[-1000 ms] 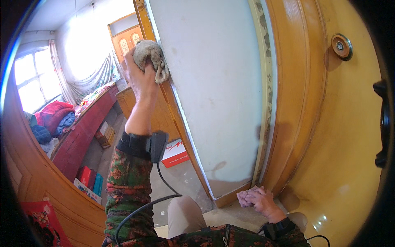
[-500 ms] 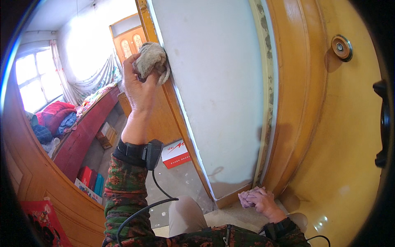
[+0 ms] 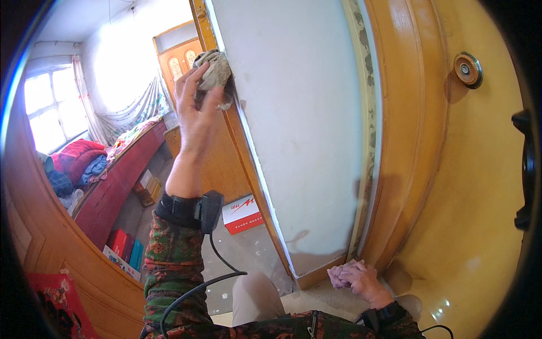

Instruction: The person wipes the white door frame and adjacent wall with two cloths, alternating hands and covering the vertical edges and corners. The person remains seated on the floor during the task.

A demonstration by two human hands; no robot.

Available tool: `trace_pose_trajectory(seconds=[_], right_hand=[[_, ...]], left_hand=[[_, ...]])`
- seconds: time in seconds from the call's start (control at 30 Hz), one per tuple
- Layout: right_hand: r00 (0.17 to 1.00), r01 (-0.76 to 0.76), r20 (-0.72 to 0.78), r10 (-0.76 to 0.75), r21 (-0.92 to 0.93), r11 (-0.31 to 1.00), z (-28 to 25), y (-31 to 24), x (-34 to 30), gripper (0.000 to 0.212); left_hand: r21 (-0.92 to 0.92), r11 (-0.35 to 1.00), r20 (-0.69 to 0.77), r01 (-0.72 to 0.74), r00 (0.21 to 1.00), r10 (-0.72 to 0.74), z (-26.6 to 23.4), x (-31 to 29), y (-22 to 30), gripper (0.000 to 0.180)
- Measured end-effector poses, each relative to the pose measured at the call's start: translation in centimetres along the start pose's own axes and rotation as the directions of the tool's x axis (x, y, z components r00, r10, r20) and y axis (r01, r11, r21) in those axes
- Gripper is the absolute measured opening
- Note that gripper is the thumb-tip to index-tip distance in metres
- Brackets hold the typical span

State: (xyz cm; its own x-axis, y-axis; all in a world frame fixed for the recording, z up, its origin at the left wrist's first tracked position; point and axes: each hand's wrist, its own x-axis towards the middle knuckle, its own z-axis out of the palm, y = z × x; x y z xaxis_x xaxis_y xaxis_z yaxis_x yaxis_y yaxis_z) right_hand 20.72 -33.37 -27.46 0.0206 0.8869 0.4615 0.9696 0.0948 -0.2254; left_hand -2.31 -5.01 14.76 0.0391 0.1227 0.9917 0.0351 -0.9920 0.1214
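Note:
My left hand (image 3: 196,110) reaches up and forward, its fingers around a crumpled grey-beige cloth (image 3: 215,72). That cloth presses against the wooden door frame (image 3: 240,133) along the edge of the white wall panel (image 3: 299,124). Low on the right, my right hand (image 3: 364,281) is closed on a bunched pinkish-purple cloth (image 3: 344,274), near the foot of the wall. Both wrists wear dark bands, and a black cable runs from the left one.
A brown wooden door (image 3: 73,248) stands on the left. Through the doorway are a red-and-white box (image 3: 241,214) on the floor and a raised bed (image 3: 118,175) with bedding. A yellow surface with a round knob (image 3: 468,70) is at right.
My left hand has shifted slightly with the grey-beige cloth along the door frame, its fingers now more spread over it. My right hand stays almost where it was.

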Motion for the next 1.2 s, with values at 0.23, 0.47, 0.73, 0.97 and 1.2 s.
trace_pose_trajectory(seconds=[0.23, 0.47, 0.73, 0.97, 1.2], right_hand=[[1.0, 0.022, -0.009, -0.022, 0.031, 0.999, 0.5, 0.1, 0.2, 0.024], [0.999, 0.039, -0.018, -0.039, 0.01, 0.999, 0.1, 0.1, 0.1, 0.03], [0.998, 0.055, -0.033, -0.054, 0.016, 0.998, 0.2, 0.1, 0.3, 0.028], [1.0, 0.03, 0.007, -0.03, -0.048, 0.998, 0.4, 0.2, -0.2, 0.031], [0.999, 0.045, -0.031, -0.044, 0.032, 0.998, 0.3, 0.2, 0.4, 0.028]], left_hand=[[-0.068, 0.99, -0.049, 0.12, 0.991, -0.123, 0.7, 2.2, -1.7, 0.036], [0.036, 0.999, -0.086, 0.003, 0.996, 0.0, 2.0, 1.6, -1.9, 0.037], [0.222, 0.972, -0.094, -0.072, 0.991, 0.094, 2.1, -5.3, -2.1, 0.033], [0.268, 0.962, -0.017, -0.061, 0.998, 0.068, 1.1, -9.5, -1.9, 0.033], [0.007, 0.996, -0.239, -0.085, 0.967, 0.084, 2.2, 3.9, -2.0, 0.033]])
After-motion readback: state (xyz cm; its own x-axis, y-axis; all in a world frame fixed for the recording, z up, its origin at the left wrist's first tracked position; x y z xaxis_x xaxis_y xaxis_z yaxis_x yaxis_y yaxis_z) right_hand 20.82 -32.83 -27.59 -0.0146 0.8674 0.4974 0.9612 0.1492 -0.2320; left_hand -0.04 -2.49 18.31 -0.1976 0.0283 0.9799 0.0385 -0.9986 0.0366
